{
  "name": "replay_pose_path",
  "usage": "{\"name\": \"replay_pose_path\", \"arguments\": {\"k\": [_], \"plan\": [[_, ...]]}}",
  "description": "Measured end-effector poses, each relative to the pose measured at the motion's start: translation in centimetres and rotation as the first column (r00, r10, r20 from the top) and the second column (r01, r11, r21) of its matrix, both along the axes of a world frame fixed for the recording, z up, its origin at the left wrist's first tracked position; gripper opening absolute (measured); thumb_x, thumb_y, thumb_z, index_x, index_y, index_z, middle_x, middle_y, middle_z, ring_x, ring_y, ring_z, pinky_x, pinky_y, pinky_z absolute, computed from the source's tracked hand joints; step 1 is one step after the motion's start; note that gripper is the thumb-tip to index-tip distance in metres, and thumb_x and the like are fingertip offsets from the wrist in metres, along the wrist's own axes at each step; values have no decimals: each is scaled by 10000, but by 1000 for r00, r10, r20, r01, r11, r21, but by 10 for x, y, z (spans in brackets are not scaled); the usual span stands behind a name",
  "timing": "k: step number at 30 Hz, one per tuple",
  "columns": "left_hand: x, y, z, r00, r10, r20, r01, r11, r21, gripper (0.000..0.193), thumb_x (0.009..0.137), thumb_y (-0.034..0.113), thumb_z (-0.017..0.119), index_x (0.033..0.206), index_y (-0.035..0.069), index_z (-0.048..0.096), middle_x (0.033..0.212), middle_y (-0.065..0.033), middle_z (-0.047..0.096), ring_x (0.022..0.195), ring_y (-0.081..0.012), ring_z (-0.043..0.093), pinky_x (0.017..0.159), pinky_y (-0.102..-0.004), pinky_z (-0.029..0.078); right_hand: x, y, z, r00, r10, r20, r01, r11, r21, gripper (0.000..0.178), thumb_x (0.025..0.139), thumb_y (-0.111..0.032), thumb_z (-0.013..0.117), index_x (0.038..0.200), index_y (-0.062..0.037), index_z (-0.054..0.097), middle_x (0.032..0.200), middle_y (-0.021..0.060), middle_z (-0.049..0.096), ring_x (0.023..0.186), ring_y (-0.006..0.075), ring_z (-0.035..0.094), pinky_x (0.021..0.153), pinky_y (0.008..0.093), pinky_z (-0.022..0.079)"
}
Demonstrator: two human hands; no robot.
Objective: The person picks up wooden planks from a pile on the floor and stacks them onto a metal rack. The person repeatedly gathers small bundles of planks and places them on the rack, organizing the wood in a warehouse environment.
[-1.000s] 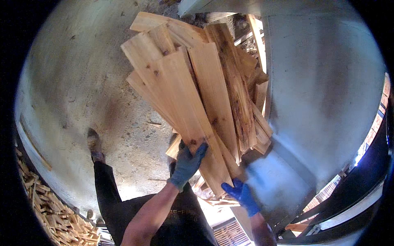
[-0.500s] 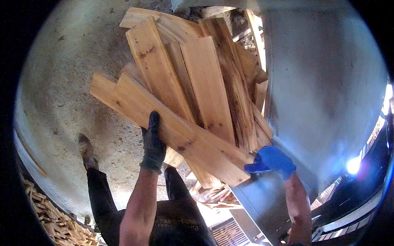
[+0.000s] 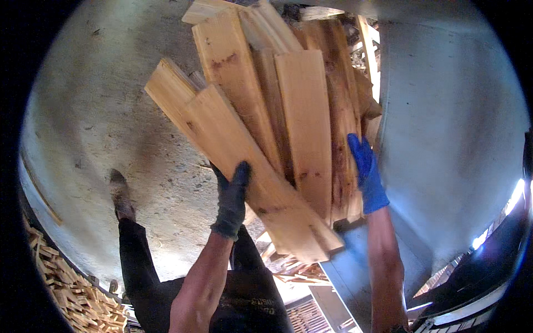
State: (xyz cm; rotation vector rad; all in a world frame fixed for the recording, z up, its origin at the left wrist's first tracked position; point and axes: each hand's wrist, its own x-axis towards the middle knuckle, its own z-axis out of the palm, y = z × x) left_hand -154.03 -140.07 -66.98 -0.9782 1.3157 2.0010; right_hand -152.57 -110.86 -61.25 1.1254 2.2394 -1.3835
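My left hand [image 3: 230,202], in a dark glove, closes around the edge of the lowest wooden plank [image 3: 244,166], which runs slantwise under the armful of planks [image 3: 294,111] held up before me. My right hand [image 3: 366,175], in a blue glove, lies flat against the bundle's right side, fingers straight. The planks are fanned unevenly, so I judge one could slide out downward. No container shows; a heap of wood offcuts [image 3: 66,294] lies on the concrete floor [image 3: 89,122].

Left hand [image 3: 230,202] in dark grey-blue knit glove with ribbed cuff, right hand [image 3: 366,175] in bright blue glove, forearms bare, black trousers [image 3: 139,266], worn dark shoe [image 3: 121,194], dark top with small pale lettering
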Motion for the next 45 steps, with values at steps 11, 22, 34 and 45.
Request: {"name": "replay_pose_path", "arguments": {"k": [11,22,34,45], "plan": [[6,-54,-44,950,-14,313,-106,926,362,739,834,586,519,1325,53,376,1233,-88,488,1109,-214,482,964,-355,405,-20,-87,-1,956,293,26,-291,930,226,448,789,-216,686,1148,10,541,1035,200,622,963,293,600,849,365,463],[21,-62,-49,947,-68,314,-81,896,436,756,802,563,579,1333,69,365,1237,-68,497,1131,-230,476,986,-377,391,7,-72,-14,776,597,204,-594,582,555,761,721,-288,697,1361,-63,353,1366,216,362,1243,374,361,1032,449,306],[6,-59,-48,951,-46,305,-115,864,490,655,846,555,524,1330,135,391,1256,-50,498,1144,-253,464,986,-409,388,-26,-62,13,731,649,210,-670,624,402,558,787,-338,658,1223,-20,517,1179,201,558,1099,354,527,955,406,398],[17,-69,-57,941,-75,329,-97,873,477,678,844,586,498,1345,152,360,1246,-37,490,1139,-236,459,976,-399,397,57,49,42,935,-81,344,-64,918,391,467,852,-195,621,1226,32,455,1143,148,576,991,243,572,882,332,465]]}}
